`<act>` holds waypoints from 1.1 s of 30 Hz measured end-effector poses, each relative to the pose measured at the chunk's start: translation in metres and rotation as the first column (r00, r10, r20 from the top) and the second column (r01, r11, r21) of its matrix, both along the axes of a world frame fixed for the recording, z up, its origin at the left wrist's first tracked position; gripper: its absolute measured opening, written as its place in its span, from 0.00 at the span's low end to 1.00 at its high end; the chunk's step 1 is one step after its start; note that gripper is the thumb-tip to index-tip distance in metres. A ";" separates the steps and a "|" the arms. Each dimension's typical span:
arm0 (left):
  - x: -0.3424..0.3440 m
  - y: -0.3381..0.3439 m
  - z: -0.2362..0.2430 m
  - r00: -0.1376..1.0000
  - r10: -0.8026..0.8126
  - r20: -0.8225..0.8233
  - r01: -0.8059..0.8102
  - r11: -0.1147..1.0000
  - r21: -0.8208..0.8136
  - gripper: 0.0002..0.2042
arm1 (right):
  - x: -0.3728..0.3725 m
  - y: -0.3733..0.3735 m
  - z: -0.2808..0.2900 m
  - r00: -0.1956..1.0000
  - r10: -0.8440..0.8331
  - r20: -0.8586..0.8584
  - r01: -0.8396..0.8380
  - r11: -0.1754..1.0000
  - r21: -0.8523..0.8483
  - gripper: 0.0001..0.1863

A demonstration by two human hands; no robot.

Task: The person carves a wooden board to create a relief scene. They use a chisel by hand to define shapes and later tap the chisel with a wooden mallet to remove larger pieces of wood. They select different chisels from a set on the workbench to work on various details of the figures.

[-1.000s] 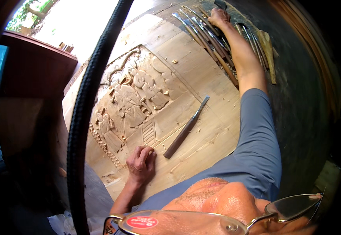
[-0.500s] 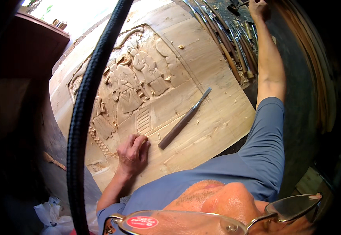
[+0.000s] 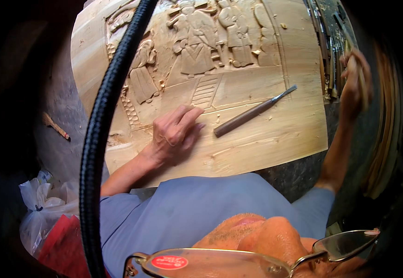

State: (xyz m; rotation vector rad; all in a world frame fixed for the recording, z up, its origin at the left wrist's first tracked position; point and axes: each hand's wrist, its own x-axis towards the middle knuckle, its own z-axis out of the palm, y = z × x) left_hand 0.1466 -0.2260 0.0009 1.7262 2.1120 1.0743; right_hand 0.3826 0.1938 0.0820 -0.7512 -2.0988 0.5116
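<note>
A pale wooden panel (image 3: pixel 257 148) carved in relief with robed figures lies in front of me. My left hand (image 3: pixel 176 129) rests on its uncarved near part, fingers loosely bent and apart, with nothing visible in them. Just right of that hand lies a chisel (image 3: pixel 252 114), its dark wooden handle toward me and its metal blade pointing to the far right. Beyond the panel's right edge, my right hand (image 3: pixel 354 88) is wrapped round the wooden handle of a hammer (image 3: pixel 362 81). The hammer's dark head points away from me; its exact shape is blurred.
Several carving tools (image 3: pixel 325 55) lie along the panel's right side, partly cut off at the top. Long wooden strips (image 3: pixel 384 125) stand at far right. At left are a short wooden stick (image 3: pixel 55 126) and a clear plastic bag (image 3: pixel 48 208). A black braided cable (image 3: pixel 100 134) crosses the view.
My right hand has come back nearer from the far right, bringing the hammer. My left hand's fingers have loosened from a curl. The view has shifted; the chisel still lies on the panel.
</note>
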 end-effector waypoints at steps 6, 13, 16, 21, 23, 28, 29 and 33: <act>-0.007 0.023 0.004 0.998 -0.039 -0.045 0.048 0.978 0.203 0.31 | -0.008 -0.226 -0.033 0.932 0.342 0.121 -0.339 0.940 -0.046 0.23; -0.016 0.079 0.005 0.943 -0.193 -0.270 0.237 0.961 0.145 0.32 | -0.038 -0.278 -0.052 0.943 0.292 0.161 -0.287 0.956 -0.055 0.30; -0.027 0.093 -0.006 0.901 -0.167 -0.400 0.254 0.952 0.174 0.24 | -0.042 -0.279 -0.057 0.940 0.296 0.172 -0.281 0.954 -0.103 0.35; -0.031 0.103 -0.018 0.829 -0.084 -0.553 0.214 0.961 0.174 0.19 | -0.028 -0.284 -0.043 0.908 0.365 0.206 -0.342 0.929 -0.140 0.37; -0.031 0.103 -0.020 0.827 -0.080 -0.557 0.198 0.968 0.154 0.18 | -0.024 -0.289 -0.046 0.904 0.367 0.221 -0.340 0.928 -0.150 0.37; -0.028 0.101 -0.017 0.845 -0.080 -0.529 0.149 0.985 0.088 0.18 | -0.022 -0.297 -0.049 0.894 0.310 0.324 -0.265 0.948 -0.177 0.32; -0.028 0.102 -0.016 0.843 -0.073 -0.533 0.145 0.985 0.096 0.18 | -0.025 -0.300 -0.047 0.894 0.297 0.335 -0.245 0.951 -0.190 0.32; -0.028 0.100 -0.013 0.871 -0.068 -0.486 0.129 0.987 0.094 0.19 | -0.036 -0.306 -0.042 0.909 0.243 0.340 -0.186 0.964 -0.192 0.33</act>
